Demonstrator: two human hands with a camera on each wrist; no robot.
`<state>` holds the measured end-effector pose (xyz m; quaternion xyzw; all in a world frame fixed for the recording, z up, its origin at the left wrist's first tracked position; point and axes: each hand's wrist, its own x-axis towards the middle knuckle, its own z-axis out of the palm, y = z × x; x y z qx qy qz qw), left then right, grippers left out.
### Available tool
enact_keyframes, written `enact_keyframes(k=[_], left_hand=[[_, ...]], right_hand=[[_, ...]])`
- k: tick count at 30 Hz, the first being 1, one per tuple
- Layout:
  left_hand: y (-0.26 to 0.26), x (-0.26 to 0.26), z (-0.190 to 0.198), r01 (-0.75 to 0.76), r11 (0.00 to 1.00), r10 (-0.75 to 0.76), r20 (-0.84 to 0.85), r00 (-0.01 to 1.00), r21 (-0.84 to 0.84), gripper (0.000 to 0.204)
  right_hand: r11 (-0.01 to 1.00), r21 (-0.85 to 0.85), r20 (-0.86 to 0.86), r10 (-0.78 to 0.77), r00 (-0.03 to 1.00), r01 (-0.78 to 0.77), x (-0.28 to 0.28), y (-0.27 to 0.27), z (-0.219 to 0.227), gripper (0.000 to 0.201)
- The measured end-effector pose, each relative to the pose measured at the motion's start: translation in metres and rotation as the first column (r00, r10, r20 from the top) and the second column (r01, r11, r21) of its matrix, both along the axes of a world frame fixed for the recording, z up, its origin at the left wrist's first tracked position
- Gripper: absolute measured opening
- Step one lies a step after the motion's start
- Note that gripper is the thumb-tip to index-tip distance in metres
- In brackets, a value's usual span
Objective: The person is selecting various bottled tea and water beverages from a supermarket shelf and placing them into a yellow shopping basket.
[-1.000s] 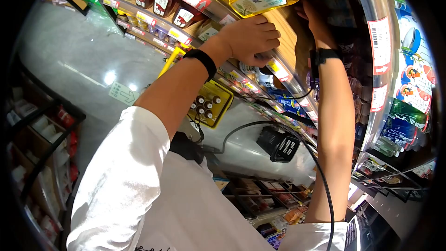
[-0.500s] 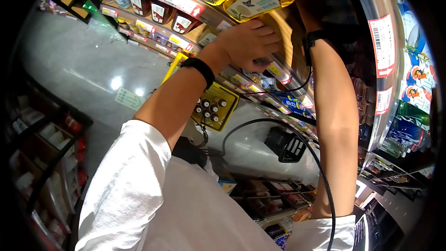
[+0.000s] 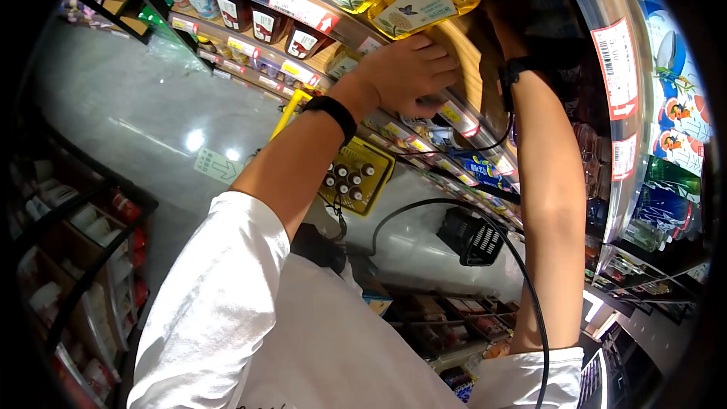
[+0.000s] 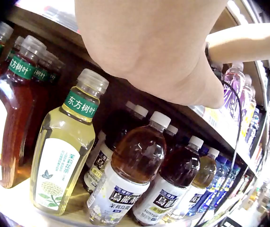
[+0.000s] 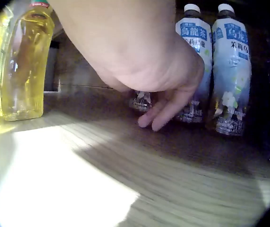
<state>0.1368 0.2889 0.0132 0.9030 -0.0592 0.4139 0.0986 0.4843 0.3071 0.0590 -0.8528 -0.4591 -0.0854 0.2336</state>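
In the head view my left hand [image 3: 405, 76] lies over the shelf edge, just beside a bottle of yellow tea [image 3: 416, 4], fingers loosely bent with nothing visible in them. From the left wrist, the heel of this hand [image 4: 154, 47] shows above several tea bottles, including a yellow jasmine tea bottle [image 4: 61, 156] and an oolong tea bottle [image 4: 128, 175]. My right arm reaches deep into the shelf, its hand mostly in shadow. The right wrist view has that hand [image 5: 139, 66] low over the wooden shelf, two fingers pointing down in front of white-and-blue oolong tea bottles [image 5: 231, 71].
The wooden shelf board [image 5: 187, 170] carries yellow tea bottles [image 5: 26, 66] at its left. A yellow basket [image 3: 371, 197] with several dark, white-capped bottles stands on the floor below. A black cable [image 3: 522, 265] runs along my right arm. Price tags [image 3: 615, 68] line the shelf edges.
My right hand has gone deeper into the shelf, its fingers now lost in shadow in the head view. My left hand stays at the shelf edge.
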Motion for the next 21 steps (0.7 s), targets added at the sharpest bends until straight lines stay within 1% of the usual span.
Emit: enact_keyframes(k=[1,3,4,6,7,10,11,12,13,17,19,21], left_hand=[[0.000,0.000,0.000,0.000,1.000,0.000,0.001,1.000,-0.003,0.042],[0.002,0.002,-0.002,-0.006,1.000,0.005,0.083,0.997,0.013,0.042],[0.002,0.002,-0.002,-0.007,1.000,0.006,0.083,0.997,0.009,0.042],[0.001,0.001,-0.003,0.004,1.000,-0.004,-0.001,1.000,0.011,0.041],[0.000,0.002,-0.004,0.008,1.000,-0.008,-0.002,1.000,0.008,0.041],[0.001,0.003,-0.005,0.011,1.000,-0.011,0.018,1.000,0.001,0.041],[0.001,0.003,-0.004,0.017,1.000,-0.017,0.017,1.000,-0.005,0.040],[0.002,0.002,-0.004,0.023,1.000,-0.023,0.016,1.000,-0.011,0.039],[0.002,0.002,-0.004,0.023,1.000,-0.023,0.016,1.000,-0.011,0.039],[0.002,0.002,-0.005,0.035,0.999,-0.034,0.011,0.999,-0.032,0.039],[0.002,0.002,-0.006,0.041,0.998,-0.041,0.014,0.999,-0.042,0.040],[0.002,0.002,-0.006,0.023,1.000,-0.022,0.012,1.000,-0.016,0.040]], right_hand=[[0.999,-0.043,0.038,-0.008,0.999,0.010,-0.001,-0.005,0.004,0.035],[0.984,-0.167,0.129,-0.035,0.991,0.056,-0.006,-0.020,0.019,0.035],[0.969,-0.233,0.170,-0.047,0.984,0.086,-0.010,-0.029,0.027,0.035],[0.927,-0.341,0.219,-0.083,0.972,0.156,-0.008,-0.040,0.040,0.034],[0.900,-0.393,0.244,-0.095,0.965,0.188,-0.005,-0.042,0.044,0.034],[0.855,-0.458,0.261,-0.132,0.956,0.243,-0.003,-0.041,0.051,0.034],[0.856,-0.457,0.262,-0.132,0.956,0.243,-0.007,-0.042,0.050,0.034],[0.915,-0.327,0.131,-0.202,0.971,0.235,-0.012,-0.043,0.048,0.037],[0.952,-0.189,-0.010,-0.248,0.969,0.242,-0.010,-0.043,0.044,0.039],[0.944,-0.166,0.042,-0.283,0.958,0.286,0.010,-0.035,0.029,0.041],[0.935,-0.216,0.287,-0.214,0.934,0.281,0.026,-0.032,0.024,0.042],[0.920,-0.261,0.512,-0.124,0.850,0.291,0.039,-0.031,0.022,0.043]])
